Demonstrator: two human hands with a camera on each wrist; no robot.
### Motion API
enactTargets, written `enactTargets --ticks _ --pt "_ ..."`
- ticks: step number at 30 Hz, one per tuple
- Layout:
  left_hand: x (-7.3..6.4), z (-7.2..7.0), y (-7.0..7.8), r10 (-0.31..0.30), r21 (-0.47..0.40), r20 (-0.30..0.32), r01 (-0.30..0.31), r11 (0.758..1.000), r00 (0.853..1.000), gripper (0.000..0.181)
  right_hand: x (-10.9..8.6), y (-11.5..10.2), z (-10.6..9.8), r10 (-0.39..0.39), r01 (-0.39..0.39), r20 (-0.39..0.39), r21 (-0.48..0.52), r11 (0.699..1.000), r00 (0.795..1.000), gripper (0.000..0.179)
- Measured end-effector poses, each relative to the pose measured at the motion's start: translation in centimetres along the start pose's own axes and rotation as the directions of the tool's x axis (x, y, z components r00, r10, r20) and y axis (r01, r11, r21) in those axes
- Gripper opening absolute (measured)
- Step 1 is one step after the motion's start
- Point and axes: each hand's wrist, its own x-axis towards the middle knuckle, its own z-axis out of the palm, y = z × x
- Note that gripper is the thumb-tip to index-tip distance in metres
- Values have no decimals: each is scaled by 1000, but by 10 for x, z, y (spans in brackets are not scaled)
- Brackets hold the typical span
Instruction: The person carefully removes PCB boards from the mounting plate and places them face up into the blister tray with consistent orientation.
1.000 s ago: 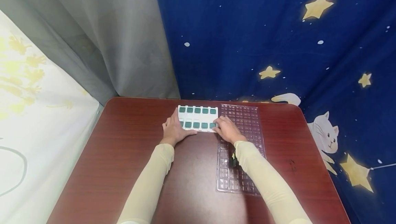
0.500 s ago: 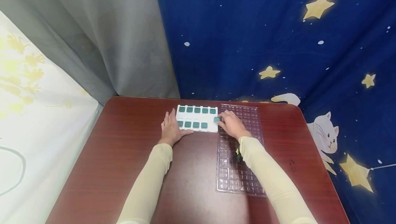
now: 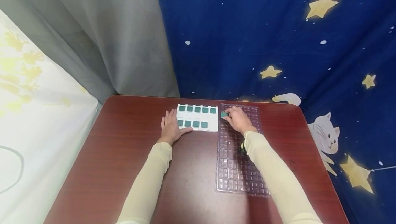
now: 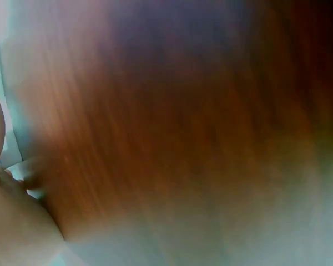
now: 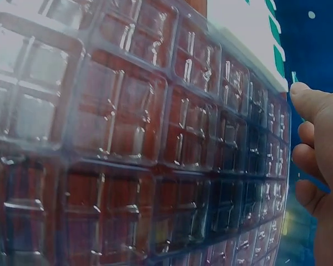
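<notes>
My right hand (image 3: 240, 120) pinches a small green square piece (image 3: 223, 114) over the far left part of a clear plastic tray (image 3: 227, 163) with many square pockets. Just left of it lies a white rectangular holder (image 3: 212, 125) with two rows of green squares; the front row's right-end slot is bare. My left hand (image 3: 170, 127) rests against the holder's left side, fingers extended, thumb along its front edge. In the right wrist view, my fingertips (image 5: 299, 91) hold the piece edge-on beside the white holder (image 5: 238, 33). The left wrist view is blurred and shows little of the hand.
The clear tray runs from the table's far edge toward the front, beneath my right forearm. All this stands on a reddish-brown wooden table (image 3: 123, 155). Behind it hang a grey curtain (image 3: 136, 45) and a blue one (image 3: 222, 45) with stars.
My right hand has lifted the green square out of the holder's front right slot and moved it right, over the clear tray. The left hand has stayed by the holder, shifting slightly left.
</notes>
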Motion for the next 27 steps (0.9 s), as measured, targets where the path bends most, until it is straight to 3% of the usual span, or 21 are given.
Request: enactTargets --ticks 4,14,27 --pt "1 -1 0 15 -23 -11 -15 1000 1000 122 3 3 -4 36 -36 0 -1 999 999 41" --pt "3 3 -5 15 -28 8 -14 1000 1000 124 13 8 -12 79 -79 -17 -2 997 997 40" --pt "1 1 -5 17 -42 4 -16 999 1000 123 33 14 -2 140 -141 26 59 988 990 40"
